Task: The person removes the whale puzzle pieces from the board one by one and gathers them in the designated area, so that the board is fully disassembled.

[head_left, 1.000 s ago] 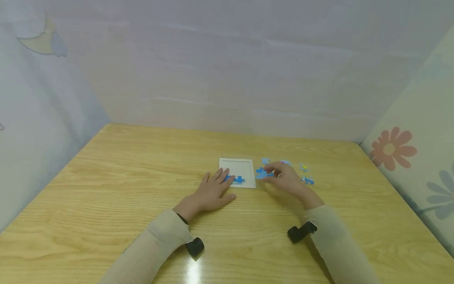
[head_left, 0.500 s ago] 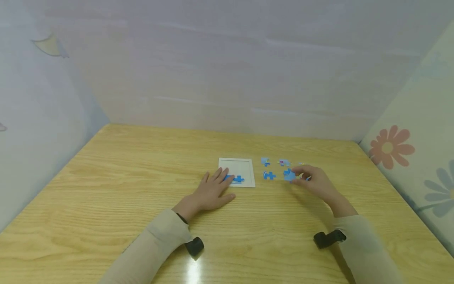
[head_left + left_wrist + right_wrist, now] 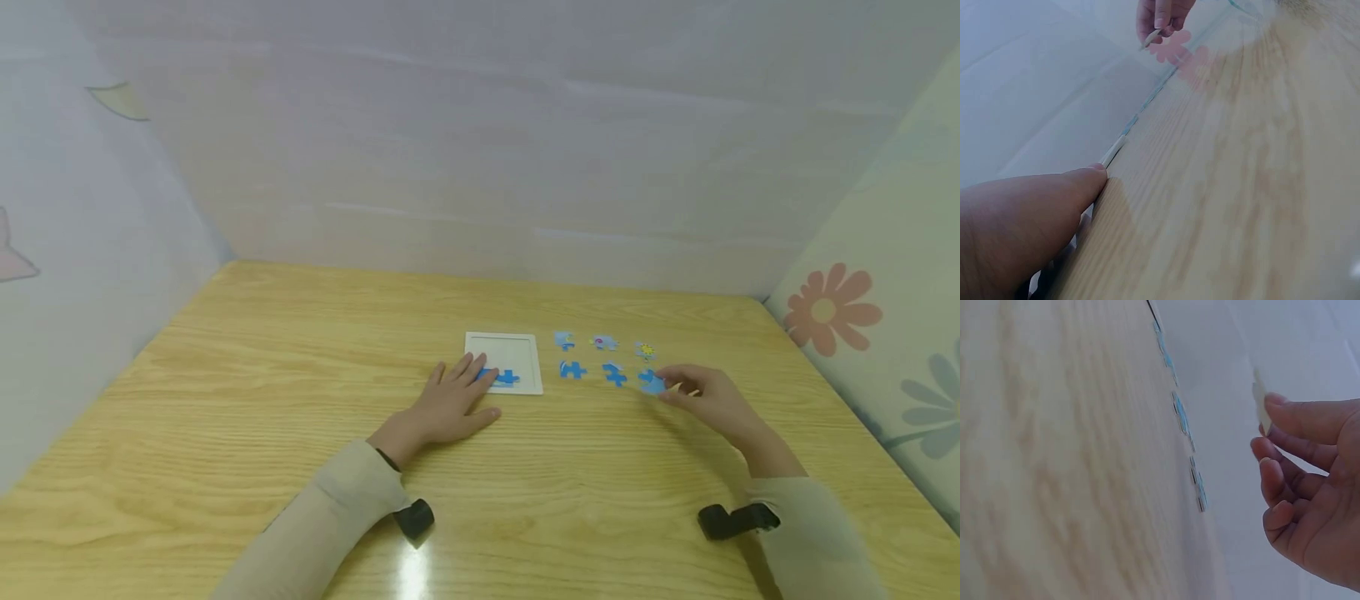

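My left hand (image 3: 444,407) lies flat with spread fingers on the lower left of a white puzzle tray (image 3: 537,367). Blue puzzle pieces (image 3: 508,377) lie along the tray's lower edge, partly hidden by those fingers. Farther right, my right hand (image 3: 708,404) pinches a light-blue jigsaw piece (image 3: 652,384) between thumb and fingers. The right wrist view shows this pinched piece (image 3: 1261,409) edge-on, raised off the table; its printed face is hidden there. It overlaps the right end of the lower row of loose pieces in the head view.
Two rows of loose pieces lie right of the tray. The upper row has a yellow-marked piece (image 3: 646,351), a pink-marked piece (image 3: 603,342) and a pale blue piece (image 3: 564,340). Below are darker blue pieces, including a left one (image 3: 572,369). A pale wall (image 3: 480,167) stands behind.
My right hand has moved right with the jigsaw piece, from beside the tray, past the lower row, to its right end. My left hand has stayed on the tray.
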Motion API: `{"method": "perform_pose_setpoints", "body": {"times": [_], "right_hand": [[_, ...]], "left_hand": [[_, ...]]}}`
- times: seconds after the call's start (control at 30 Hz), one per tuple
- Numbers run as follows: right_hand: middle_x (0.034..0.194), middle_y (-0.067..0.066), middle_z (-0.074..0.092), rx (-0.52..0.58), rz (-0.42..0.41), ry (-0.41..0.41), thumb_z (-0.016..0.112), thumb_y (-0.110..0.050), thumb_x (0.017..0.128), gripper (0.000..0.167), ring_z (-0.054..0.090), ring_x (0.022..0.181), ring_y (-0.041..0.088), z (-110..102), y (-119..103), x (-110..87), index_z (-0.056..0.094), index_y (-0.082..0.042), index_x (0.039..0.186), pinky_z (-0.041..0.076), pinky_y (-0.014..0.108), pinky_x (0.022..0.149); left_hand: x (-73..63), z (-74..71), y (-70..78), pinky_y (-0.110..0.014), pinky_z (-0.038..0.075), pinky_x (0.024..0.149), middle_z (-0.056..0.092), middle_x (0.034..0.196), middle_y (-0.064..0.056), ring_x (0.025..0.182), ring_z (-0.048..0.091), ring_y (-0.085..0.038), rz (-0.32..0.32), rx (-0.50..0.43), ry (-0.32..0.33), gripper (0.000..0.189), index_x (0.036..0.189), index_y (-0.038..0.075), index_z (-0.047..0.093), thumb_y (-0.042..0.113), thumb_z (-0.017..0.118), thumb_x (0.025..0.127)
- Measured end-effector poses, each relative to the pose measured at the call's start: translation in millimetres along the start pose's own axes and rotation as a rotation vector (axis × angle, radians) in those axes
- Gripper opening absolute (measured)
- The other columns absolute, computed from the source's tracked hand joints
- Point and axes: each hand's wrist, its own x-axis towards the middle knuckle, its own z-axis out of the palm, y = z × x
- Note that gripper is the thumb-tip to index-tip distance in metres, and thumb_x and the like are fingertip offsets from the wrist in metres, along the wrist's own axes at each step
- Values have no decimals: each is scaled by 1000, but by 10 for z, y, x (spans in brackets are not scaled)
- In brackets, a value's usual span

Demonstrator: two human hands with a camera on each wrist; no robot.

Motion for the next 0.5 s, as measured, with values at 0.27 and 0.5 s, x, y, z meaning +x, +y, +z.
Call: {"method": "perform_pose_setpoints", "body": {"times": [0.27, 0.5], "right_hand": [[95, 11, 54, 33, 41, -51, 61, -21, 81, 38, 49, 74, 15, -29, 134, -99, 55, 1, 112, 43, 29, 56], [89, 10, 56, 11, 90, -43, 63, -17, 79, 35, 49, 73, 15, -1, 231, -149, 57, 3, 108, 43, 27, 55]], "left_hand": [[2, -25, 19, -54, 4, 96, 11, 142, -12, 128, 4, -28, -1, -3, 5, 62, 138, 13, 23, 49, 33, 89], [8, 8, 1, -53, 3, 96, 11, 142, -11, 128, 3, -27, 1, 5, 1, 63, 138, 14, 22, 51, 32, 88]]}}
